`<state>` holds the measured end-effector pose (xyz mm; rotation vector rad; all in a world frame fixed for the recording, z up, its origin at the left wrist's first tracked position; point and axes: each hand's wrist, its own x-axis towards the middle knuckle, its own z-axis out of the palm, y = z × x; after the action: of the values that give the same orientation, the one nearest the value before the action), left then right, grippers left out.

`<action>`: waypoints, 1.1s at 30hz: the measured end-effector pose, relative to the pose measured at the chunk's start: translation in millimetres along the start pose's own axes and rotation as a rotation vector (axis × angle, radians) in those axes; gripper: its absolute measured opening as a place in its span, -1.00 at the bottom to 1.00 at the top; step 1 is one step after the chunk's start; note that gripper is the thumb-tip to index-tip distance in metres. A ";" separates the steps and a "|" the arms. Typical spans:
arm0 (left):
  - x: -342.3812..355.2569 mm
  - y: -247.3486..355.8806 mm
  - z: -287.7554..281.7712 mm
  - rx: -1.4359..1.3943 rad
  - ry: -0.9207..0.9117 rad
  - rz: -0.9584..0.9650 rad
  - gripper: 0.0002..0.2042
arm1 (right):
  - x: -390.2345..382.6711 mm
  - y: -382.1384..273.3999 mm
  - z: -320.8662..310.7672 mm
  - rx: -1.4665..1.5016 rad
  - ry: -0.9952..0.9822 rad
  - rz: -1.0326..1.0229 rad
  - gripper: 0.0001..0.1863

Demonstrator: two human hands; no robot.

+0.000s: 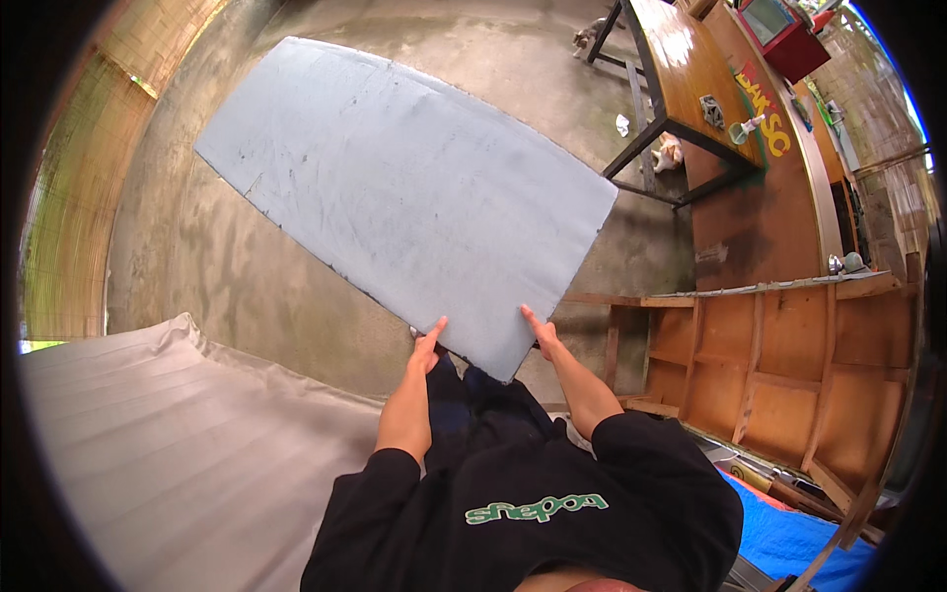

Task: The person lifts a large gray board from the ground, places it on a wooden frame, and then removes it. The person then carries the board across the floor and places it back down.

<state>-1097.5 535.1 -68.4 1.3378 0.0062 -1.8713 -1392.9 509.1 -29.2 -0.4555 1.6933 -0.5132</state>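
Head view: we hold the grey-blue panel [395, 187] left of the wooden table [681, 59], our left hand [427, 347] and right hand [540, 332], apart, clamped on its edges, nearer us than that table.

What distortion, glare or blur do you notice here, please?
Head view: the grey-blue panel has bowed edges, likely fisheye distortion; head view: white glare lies on the glossy wooden table; head view: left hand and right hand show no obvious blur.

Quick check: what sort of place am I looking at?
Probably a simple, semi-open shed or stall, judging by the concrete floor, the bamboo-like wall and the black-framed wooden table.
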 end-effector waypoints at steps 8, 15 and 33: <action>-24.7 9.7 17.5 0.033 0.091 -0.040 -0.24 | 6.7 13.7 6.9 0.062 0.006 -0.026 0.27; -13.2 6.5 -11.3 0.354 0.244 -0.087 -0.20 | -6.3 9.1 10.5 0.043 0.051 -0.016 0.13; -63.4 167.7 -189.8 0.311 0.350 0.491 -0.54 | -50.9 -15.4 181.1 -0.423 0.827 -0.672 -0.34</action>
<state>-839.5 544.6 -29.1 1.6838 -0.4106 -1.2455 -1205.4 509.6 -7.3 -1.2722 2.4517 -0.9120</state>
